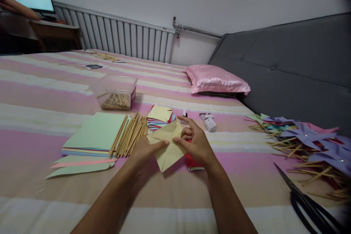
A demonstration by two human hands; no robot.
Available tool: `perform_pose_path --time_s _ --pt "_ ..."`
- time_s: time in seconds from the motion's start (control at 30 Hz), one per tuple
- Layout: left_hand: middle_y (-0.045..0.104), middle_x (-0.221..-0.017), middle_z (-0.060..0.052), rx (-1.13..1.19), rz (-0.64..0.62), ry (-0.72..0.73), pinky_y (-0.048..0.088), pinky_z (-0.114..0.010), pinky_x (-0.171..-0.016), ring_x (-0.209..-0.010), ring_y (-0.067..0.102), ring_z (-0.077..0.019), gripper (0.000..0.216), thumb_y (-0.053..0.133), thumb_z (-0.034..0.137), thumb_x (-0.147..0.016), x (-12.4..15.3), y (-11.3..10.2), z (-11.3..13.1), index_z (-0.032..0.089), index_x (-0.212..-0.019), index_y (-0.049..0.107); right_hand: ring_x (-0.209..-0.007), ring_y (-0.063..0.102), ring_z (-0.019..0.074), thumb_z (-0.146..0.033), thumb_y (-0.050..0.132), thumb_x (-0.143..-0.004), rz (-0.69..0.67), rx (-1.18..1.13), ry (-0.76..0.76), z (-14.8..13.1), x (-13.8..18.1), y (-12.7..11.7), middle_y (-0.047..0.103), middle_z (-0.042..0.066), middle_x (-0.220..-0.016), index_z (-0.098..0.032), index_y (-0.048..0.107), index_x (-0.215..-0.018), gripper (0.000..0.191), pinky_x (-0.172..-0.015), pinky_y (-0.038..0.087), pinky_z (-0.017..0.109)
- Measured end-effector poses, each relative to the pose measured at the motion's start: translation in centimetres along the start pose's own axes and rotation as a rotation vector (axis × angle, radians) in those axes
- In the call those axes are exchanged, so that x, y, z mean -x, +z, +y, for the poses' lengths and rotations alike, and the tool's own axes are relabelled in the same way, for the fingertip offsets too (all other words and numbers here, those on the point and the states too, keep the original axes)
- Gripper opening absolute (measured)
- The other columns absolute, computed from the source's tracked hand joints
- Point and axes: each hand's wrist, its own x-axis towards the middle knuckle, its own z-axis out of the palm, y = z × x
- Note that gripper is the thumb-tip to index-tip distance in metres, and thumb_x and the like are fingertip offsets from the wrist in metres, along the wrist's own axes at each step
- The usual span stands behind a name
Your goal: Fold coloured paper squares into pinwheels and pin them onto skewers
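Both hands hold a pale yellow paper piece (168,150), partly folded, above the striped bed. My left hand (145,148) grips its left side, thumb and forefinger pressed on the paper. My right hand (195,142) pinches its upper right part with curled fingers. Just left of my hands lies a bundle of wooden sticks (131,135) on a stack of coloured paper sheets (93,139). A smaller stack of cut coloured squares (159,117) sits just beyond my hands. Something red (192,162) lies under my right hand.
A clear plastic box (116,93) with sticks stands further back. Finished paper pinwheels on sticks (307,142) pile at the right, black scissors (309,201) near them. A small white box (208,122), a pink pillow (216,79), a grey headboard (287,65). Another person's arm (19,9) by a monitor, far left.
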Motion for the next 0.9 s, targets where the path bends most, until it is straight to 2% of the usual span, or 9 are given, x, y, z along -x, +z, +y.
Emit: perform_pose_path --time_s 0.3,0.47,0.53,0.63,0.7,0.8,0.87,0.9 --pt "0.073 -0.087 -0.013 0.014 0.006 0.001 0.049 -0.032 -0.067 -0.075 0.067 -0.0259 0.030 0.080 0.020 -0.056 -0.26 -0.09 -0.07 0.011 -0.084 0.072 -0.056 0.053 0.0113 -0.028 0.054 -0.082 0.030 -0.044 0.018 0.19 -0.02 0.07 0.058 -0.003 -0.063 -0.019 0.043 -0.128 0.048 -0.055 0.042 0.022" --pt "0.073 -0.085 -0.014 0.028 0.014 -0.023 0.049 -0.031 -0.065 -0.073 0.067 -0.0256 0.028 0.079 0.018 -0.056 -0.10 0.05 0.04 0.010 -0.082 0.073 -0.060 0.057 0.0139 -0.031 0.049 -0.086 0.054 0.029 -0.017 0.30 -0.13 0.05 0.058 -0.002 -0.061 -0.018 0.045 -0.128 0.043 -0.061 0.047 0.026" --pt "0.073 -0.085 -0.015 0.035 0.024 -0.029 0.049 -0.030 -0.063 -0.072 0.067 -0.0254 0.030 0.080 0.018 -0.055 -0.06 0.05 0.10 0.009 -0.083 0.072 -0.065 0.061 0.0153 -0.031 0.048 -0.088 0.057 0.034 -0.028 0.27 -0.18 0.09 0.062 0.000 -0.065 -0.019 0.045 -0.129 0.043 -0.066 0.049 0.029" --pt "0.073 -0.088 -0.016 0.072 0.036 -0.033 0.050 -0.029 -0.063 -0.073 0.067 -0.0252 0.034 0.080 0.018 -0.056 -0.12 -0.06 0.19 0.007 -0.087 0.071 -0.078 0.065 0.0174 -0.031 0.050 -0.087 0.127 0.013 -0.071 0.03 -0.17 0.17 0.068 0.005 -0.083 -0.020 0.046 -0.127 0.042 -0.073 0.051 0.031" --pt "0.073 -0.091 -0.016 0.109 0.069 -0.040 0.051 -0.030 -0.064 -0.075 0.067 -0.0252 0.038 0.079 0.018 -0.056 -0.21 -0.17 0.28 0.007 -0.092 0.069 -0.085 0.065 0.0180 -0.030 0.054 -0.085 0.237 0.022 -0.115 -0.22 -0.11 0.16 0.068 0.006 -0.091 -0.021 0.052 -0.121 0.037 -0.076 0.051 0.031" --pt "0.073 -0.092 -0.014 0.192 0.133 -0.033 0.052 -0.030 -0.066 -0.077 0.068 -0.0242 0.044 0.078 0.017 -0.057 -0.33 -0.31 0.51 0.009 -0.099 0.067 -0.076 0.065 0.0163 -0.026 0.059 -0.081 0.377 0.086 -0.187 -0.48 0.08 -0.02 0.067 0.005 -0.085 -0.019 0.062 -0.104 0.024 -0.072 0.051 0.030" --pt "0.073 -0.092 -0.012 0.240 0.157 -0.027 0.053 -0.029 -0.067 -0.077 0.068 -0.0233 0.046 0.078 0.016 -0.059 -0.35 -0.36 0.73 0.011 -0.103 0.066 -0.066 0.063 0.0143 -0.023 0.059 -0.080 0.351 0.108 -0.209 -0.48 0.23 -0.20 0.067 0.004 -0.082 -0.019 0.065 -0.095 0.017 -0.064 0.052 0.028" --pt "0.073 -0.091 -0.011 0.257 0.162 -0.031 0.054 -0.029 -0.067 -0.077 0.068 -0.0233 0.046 0.077 0.016 -0.059 -0.34 -0.39 0.85 0.011 -0.104 0.066 -0.063 0.063 0.0137 -0.021 0.059 -0.079 0.289 0.106 -0.204 -0.42 0.30 -0.29 0.068 0.004 -0.080 -0.019 0.066 -0.092 0.015 -0.061 0.051 0.027"
